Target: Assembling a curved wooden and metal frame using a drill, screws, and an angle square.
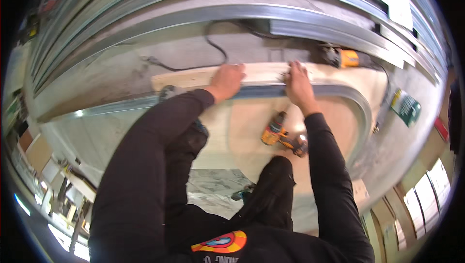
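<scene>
A long pale wooden board (264, 73) lies across the far side of a curved metal track (339, 90). My left hand (227, 82) is on the board, its fingers curled at the far edge. To its right, my right hand (298, 87) is over the board with fingers drawn together. Small dark bits show at those fingertips, too small to name. Nearer to me, a yellow and black cordless drill (282, 136) lies on a pale wooden sheet (247, 122) inside the track's bend.
A yellow and black angle grinder (346, 58) lies beyond the board at right. A black cord (215, 47) loops behind the board. Several long metal tracks (193, 13) run along the back. A green and white container (406, 108) lies at far right. My knees are close to the sheet.
</scene>
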Demonstrator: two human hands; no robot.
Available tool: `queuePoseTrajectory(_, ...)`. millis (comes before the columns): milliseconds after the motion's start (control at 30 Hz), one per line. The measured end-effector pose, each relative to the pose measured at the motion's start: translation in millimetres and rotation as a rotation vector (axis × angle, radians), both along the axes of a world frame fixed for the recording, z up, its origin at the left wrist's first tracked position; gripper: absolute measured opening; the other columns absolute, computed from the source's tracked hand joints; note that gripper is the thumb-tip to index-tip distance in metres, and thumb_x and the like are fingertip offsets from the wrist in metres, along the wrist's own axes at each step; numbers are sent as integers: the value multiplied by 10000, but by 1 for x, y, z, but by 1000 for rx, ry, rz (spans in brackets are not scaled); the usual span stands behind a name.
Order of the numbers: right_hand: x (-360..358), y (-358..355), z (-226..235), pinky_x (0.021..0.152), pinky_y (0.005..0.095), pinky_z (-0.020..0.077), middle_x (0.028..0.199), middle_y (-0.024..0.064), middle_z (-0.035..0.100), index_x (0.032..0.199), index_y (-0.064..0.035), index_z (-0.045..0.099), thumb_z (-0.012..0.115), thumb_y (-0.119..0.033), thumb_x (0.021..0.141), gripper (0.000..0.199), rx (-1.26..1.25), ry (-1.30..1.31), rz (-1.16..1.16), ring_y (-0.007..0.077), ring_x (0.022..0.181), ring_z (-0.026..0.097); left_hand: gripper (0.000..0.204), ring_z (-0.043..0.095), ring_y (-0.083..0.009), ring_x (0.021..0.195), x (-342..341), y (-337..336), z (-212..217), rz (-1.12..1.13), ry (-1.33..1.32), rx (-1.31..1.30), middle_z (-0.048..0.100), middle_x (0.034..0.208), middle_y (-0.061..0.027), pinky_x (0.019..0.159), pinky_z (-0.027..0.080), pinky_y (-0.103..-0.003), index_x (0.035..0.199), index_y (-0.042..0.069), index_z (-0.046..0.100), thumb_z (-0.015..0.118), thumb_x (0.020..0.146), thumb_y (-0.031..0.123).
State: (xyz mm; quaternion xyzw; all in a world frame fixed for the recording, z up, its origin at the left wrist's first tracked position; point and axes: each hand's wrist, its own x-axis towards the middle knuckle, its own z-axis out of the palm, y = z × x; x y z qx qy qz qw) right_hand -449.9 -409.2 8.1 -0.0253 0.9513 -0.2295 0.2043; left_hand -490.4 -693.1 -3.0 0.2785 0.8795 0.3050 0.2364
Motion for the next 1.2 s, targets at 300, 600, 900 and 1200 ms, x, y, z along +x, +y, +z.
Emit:
queuePoseTrajectory(300, -13, -17, 13, 1186, 523, 228, 1388, 240, 512, 1401, 15, 404, 391, -137, 1013, 417, 51, -59, 17, 402, 1430, 333, 251, 673, -396, 713, -11, -7, 24, 88, -188, -197, 667, 703, -210, 673, 511, -480, 1001, -17, 521, 560, 953, 227)
queuePoseTrajectory(600, -16, -19, 16, 1162, 534, 259, 1336, 246, 540, 1373, 36, 421, 411, -129, 999, 409, 16, -74, 19, 431, 1411, 344, 250, 680, -397, 722, -16, -10, 17, 102, -153, -117, 670, 712, -205, 664, 517, -496, 979, -11, 535, 584, 936, 230)
queuePoseTrajectory(900, -10, -27, 3, 1162, 529, 277, 1408, 258, 489, 1233, 45, 491, 473, -153, 973, 327, -43, 14, 41, 445, 1387, 373, 268, 674, -427, 816, -19, -13, 19, 129, -228, -245, 694, 826, -211, 714, 503, -531, 1032, 42, 571, 644, 914, 271)
queuePoseTrajectory(1200, -4, -11, 13, 1172, 503, 277, 1406, 183, 512, 1343, 3, 445, 458, -195, 994, 402, 105, -12, -40, 345, 1424, 367, 240, 684, -419, 799, -6, 8, 9, 237, -208, -240, 697, 810, -217, 714, 507, -529, 996, 41, 582, 638, 913, 259)
